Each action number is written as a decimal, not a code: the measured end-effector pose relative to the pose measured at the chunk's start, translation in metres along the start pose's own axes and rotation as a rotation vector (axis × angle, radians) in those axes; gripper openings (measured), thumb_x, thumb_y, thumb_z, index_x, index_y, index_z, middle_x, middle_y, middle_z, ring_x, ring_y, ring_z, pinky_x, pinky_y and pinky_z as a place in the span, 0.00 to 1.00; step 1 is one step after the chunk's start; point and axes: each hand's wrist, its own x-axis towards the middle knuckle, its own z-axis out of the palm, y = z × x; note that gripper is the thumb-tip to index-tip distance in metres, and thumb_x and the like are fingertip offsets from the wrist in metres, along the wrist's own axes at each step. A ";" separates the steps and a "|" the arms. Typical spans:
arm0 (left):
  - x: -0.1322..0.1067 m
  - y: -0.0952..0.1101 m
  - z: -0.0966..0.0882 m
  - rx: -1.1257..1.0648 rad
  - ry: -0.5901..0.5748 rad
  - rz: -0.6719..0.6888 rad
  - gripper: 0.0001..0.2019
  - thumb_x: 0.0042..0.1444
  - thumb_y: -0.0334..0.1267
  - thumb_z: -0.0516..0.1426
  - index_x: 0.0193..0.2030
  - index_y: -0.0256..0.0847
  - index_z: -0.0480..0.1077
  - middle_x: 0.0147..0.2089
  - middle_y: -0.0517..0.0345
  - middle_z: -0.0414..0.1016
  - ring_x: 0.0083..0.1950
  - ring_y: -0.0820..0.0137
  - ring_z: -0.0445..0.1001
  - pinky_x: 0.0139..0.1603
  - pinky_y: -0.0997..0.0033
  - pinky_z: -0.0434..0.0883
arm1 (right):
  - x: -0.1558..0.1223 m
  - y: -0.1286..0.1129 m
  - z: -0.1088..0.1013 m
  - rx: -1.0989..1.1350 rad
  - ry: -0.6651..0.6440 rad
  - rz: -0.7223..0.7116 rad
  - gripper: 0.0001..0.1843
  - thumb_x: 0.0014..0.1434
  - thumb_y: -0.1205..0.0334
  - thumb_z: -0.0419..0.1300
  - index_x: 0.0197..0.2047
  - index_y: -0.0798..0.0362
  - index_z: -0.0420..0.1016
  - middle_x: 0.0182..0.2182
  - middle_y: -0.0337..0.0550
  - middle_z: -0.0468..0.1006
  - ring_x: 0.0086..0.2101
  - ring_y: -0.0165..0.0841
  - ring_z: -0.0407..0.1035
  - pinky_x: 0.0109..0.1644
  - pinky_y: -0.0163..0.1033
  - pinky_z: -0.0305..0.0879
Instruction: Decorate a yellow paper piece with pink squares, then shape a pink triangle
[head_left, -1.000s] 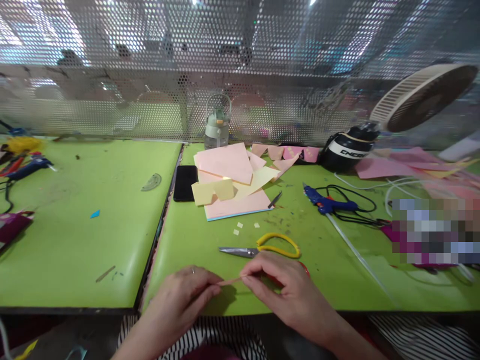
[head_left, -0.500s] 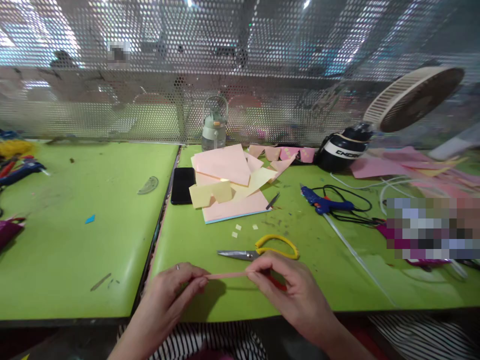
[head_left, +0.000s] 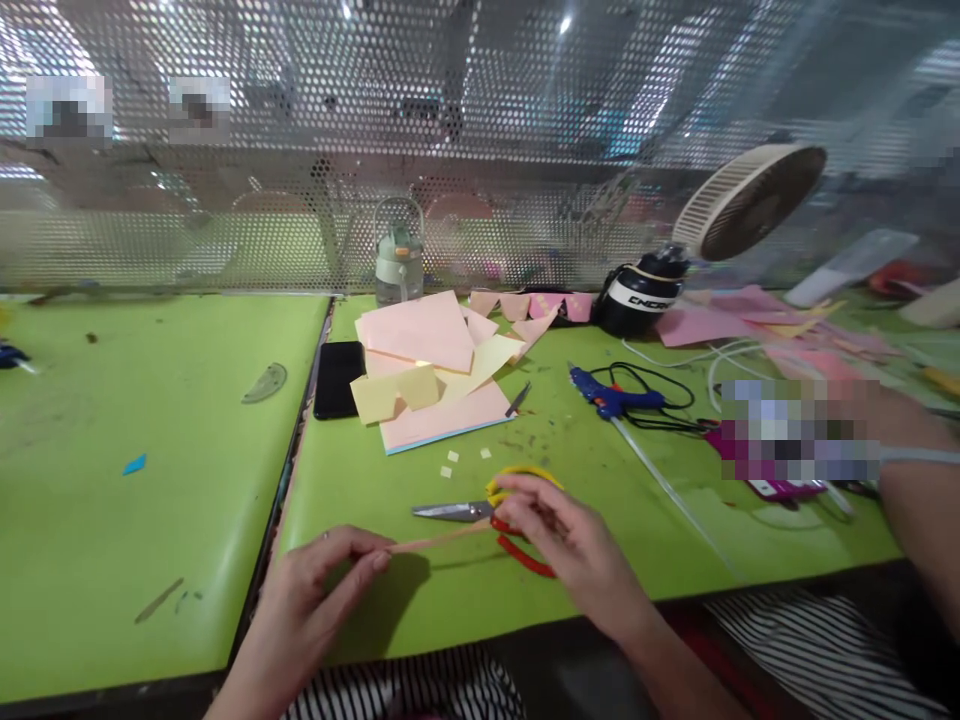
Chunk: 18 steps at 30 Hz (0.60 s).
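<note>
A thin pale pink paper strip (head_left: 439, 540) runs to the right from my left hand (head_left: 322, 580), pinched between thumb and fingertips. Its other end reaches the scissors (head_left: 454, 512) near the pivot. They lie on the green table, blades pointing left, with one yellow and one red handle. My right hand (head_left: 566, 535) is over these handles, its fingers curled at the yellow loop and its thumb near the pivot; part of the grip is hidden. Several tiny pale paper squares (head_left: 453, 457) lie just beyond the blades.
Behind lie stacked pink and yellow papers (head_left: 424, 330), a black phone (head_left: 339, 380), tweezers (head_left: 517, 400) and a water bottle (head_left: 400, 265). A blue glue gun (head_left: 615, 398) with cord, a dark bottle (head_left: 637, 300) and a fan (head_left: 750, 200) are to the right. Another person's arm (head_left: 919, 470) reaches in there.
My right hand has moved from the strip's right end to the scissors' handles. My left hand still pinches the strip. The view has shifted right, and another person's arm has come in at the right.
</note>
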 end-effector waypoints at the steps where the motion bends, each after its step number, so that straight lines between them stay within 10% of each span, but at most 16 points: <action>1: 0.000 0.000 0.000 0.004 0.009 -0.004 0.13 0.64 0.48 0.55 0.38 0.46 0.78 0.36 0.60 0.82 0.38 0.68 0.79 0.38 0.74 0.72 | 0.002 0.004 -0.004 -0.047 0.027 0.031 0.21 0.66 0.49 0.53 0.58 0.49 0.70 0.37 0.43 0.82 0.35 0.34 0.77 0.37 0.38 0.73; 5: 0.002 0.000 0.000 0.063 0.055 -0.018 0.13 0.64 0.48 0.54 0.38 0.46 0.77 0.36 0.62 0.82 0.38 0.69 0.78 0.37 0.74 0.72 | 0.005 0.005 -0.006 -0.252 0.209 -0.106 0.20 0.69 0.52 0.50 0.59 0.49 0.69 0.43 0.46 0.82 0.42 0.36 0.76 0.43 0.41 0.72; 10: 0.003 0.005 0.003 0.145 -0.015 0.147 0.10 0.66 0.43 0.53 0.41 0.49 0.77 0.38 0.65 0.82 0.39 0.72 0.79 0.39 0.76 0.72 | 0.000 -0.023 0.019 -0.504 0.056 -0.609 0.18 0.65 0.49 0.58 0.54 0.48 0.74 0.46 0.43 0.81 0.48 0.39 0.70 0.55 0.49 0.61; 18: -0.004 0.008 0.002 0.170 0.016 0.219 0.09 0.66 0.41 0.54 0.41 0.48 0.76 0.37 0.65 0.81 0.38 0.73 0.79 0.37 0.77 0.73 | 0.000 -0.025 0.027 -0.394 -0.134 -0.541 0.11 0.68 0.56 0.56 0.36 0.50 0.75 0.30 0.37 0.78 0.35 0.33 0.66 0.45 0.43 0.59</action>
